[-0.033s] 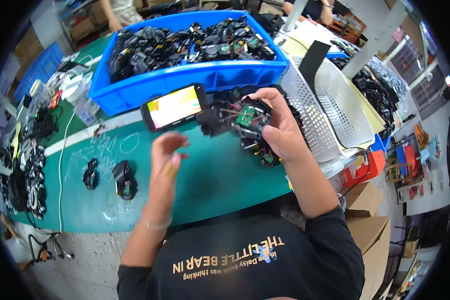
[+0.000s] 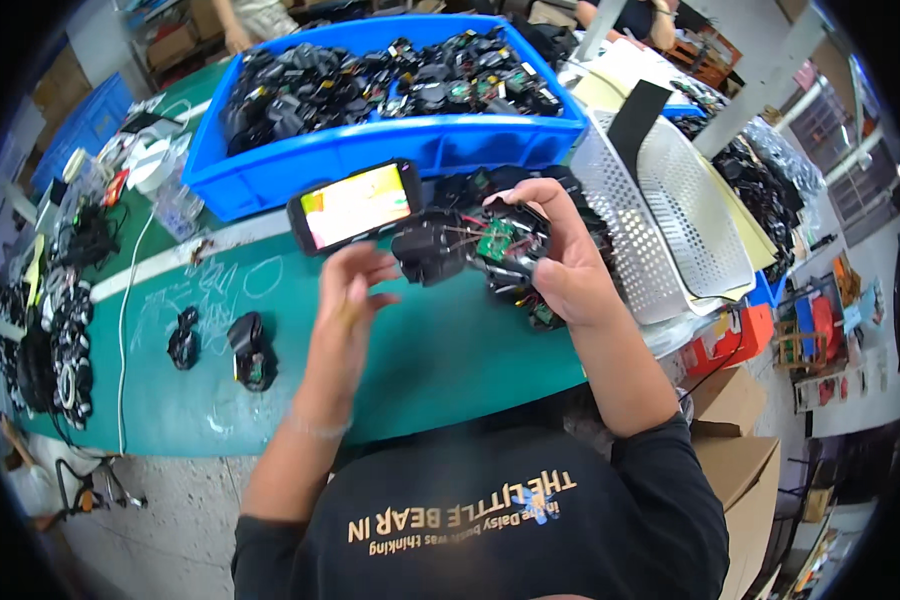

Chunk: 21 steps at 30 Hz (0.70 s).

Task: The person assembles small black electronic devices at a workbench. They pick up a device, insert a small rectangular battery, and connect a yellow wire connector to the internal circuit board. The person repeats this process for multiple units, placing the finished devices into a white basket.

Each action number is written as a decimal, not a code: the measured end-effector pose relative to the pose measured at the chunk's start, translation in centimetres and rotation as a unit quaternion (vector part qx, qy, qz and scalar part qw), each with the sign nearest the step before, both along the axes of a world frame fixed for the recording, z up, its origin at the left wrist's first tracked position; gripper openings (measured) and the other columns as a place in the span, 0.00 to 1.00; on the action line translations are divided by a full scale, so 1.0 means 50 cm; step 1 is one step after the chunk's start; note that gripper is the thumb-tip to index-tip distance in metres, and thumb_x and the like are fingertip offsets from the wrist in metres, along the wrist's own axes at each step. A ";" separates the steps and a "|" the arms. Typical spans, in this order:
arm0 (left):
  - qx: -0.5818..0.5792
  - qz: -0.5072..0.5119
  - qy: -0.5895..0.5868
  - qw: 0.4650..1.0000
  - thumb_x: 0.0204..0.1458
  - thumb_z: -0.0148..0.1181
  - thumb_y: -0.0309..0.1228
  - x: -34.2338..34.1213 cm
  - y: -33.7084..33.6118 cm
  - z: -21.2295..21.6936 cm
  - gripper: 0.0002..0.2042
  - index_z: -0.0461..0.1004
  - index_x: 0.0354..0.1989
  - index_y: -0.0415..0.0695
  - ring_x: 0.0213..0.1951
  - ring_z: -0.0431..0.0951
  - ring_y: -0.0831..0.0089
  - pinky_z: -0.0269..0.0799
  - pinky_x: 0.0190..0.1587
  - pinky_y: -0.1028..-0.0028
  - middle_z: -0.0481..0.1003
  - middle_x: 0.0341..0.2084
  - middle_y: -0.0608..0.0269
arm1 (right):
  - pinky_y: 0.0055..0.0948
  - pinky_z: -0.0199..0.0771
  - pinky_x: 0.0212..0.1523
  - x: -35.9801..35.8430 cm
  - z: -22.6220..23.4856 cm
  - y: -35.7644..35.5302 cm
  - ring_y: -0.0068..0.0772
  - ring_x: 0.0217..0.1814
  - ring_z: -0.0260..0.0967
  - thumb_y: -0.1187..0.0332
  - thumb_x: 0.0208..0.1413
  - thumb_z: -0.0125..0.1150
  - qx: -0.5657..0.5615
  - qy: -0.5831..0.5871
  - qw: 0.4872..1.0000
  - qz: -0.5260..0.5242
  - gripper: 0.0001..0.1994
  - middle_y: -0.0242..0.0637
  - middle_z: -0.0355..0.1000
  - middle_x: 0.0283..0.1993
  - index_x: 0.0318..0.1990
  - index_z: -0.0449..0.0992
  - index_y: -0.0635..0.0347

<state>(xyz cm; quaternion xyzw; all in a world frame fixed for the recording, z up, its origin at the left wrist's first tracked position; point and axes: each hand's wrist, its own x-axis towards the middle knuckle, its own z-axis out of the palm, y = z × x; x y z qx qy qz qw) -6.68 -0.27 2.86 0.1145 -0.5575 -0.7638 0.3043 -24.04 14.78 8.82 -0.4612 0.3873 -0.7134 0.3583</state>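
Note:
My right hand (image 2: 570, 262) grips an opened black plastic device (image 2: 496, 242). A green circuit board and thin red wires show inside it. From its left side hangs a black shell half (image 2: 428, 248), joined by wires. Close to that shell, my left hand (image 2: 355, 290) has its fingers bent and apart, holding nothing; a small gap seems to lie between the fingertips and the shell. On the green table (image 2: 440, 370), further left, lie a black part with a bit of board (image 2: 251, 352) and a smaller black part (image 2: 183, 340).
A blue crate (image 2: 370, 150) full of similar black parts stands at the back. A lit phone (image 2: 358, 207) leans against it. More black units (image 2: 542, 312) lie beneath my right hand. To the right is a white perforated basket (image 2: 630, 220); cables and parts (image 2: 65, 350) crowd the left.
My left hand has moved right and slightly up, closer to the black shell half. My right hand keeps its grip on the device, nearly still. The view has shifted a little.

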 end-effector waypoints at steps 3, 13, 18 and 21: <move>0.304 -0.213 0.079 0.925 0.56 0.47 0.50 -0.020 0.008 0.042 0.27 0.60 0.55 0.41 0.44 0.74 0.60 0.71 0.43 0.63 0.70 0.46 0.52 | 0.30 0.57 0.58 0.027 -0.014 -0.009 0.29 0.59 0.57 0.64 0.44 0.70 -0.018 0.089 0.996 0.016 0.32 0.39 0.60 0.54 0.55 0.59 0.58; 0.288 -0.200 0.101 0.931 0.55 0.55 0.32 0.003 0.018 -0.005 0.26 0.55 0.61 0.48 0.43 0.73 0.66 0.73 0.37 0.69 0.70 0.42 0.55 | 0.35 0.72 0.34 0.055 -0.083 -0.023 0.44 0.38 0.70 0.73 0.37 0.71 -0.078 0.459 0.858 -0.217 0.25 0.48 0.64 0.46 0.44 0.66 0.58; 0.213 -0.080 0.039 0.973 0.53 0.54 0.25 0.002 0.011 -0.042 0.27 0.55 0.62 0.49 0.44 0.71 0.68 0.69 0.39 0.72 0.69 0.46 0.53 | 0.35 0.69 0.34 0.080 -0.122 -0.030 0.44 0.36 0.69 0.65 0.37 0.72 0.090 0.473 0.845 -0.232 0.25 0.46 0.65 0.39 0.41 0.64 0.60; 0.101 -0.015 0.002 0.995 0.49 0.58 0.20 0.001 0.011 -0.061 0.29 0.58 0.61 0.47 0.45 0.70 0.74 0.68 0.42 0.76 0.69 0.49 0.55 | 0.32 0.68 0.37 0.085 -0.141 -0.030 0.37 0.37 0.69 0.65 0.46 0.66 0.215 0.395 0.882 -0.137 0.21 0.43 0.65 0.39 0.43 0.62 0.62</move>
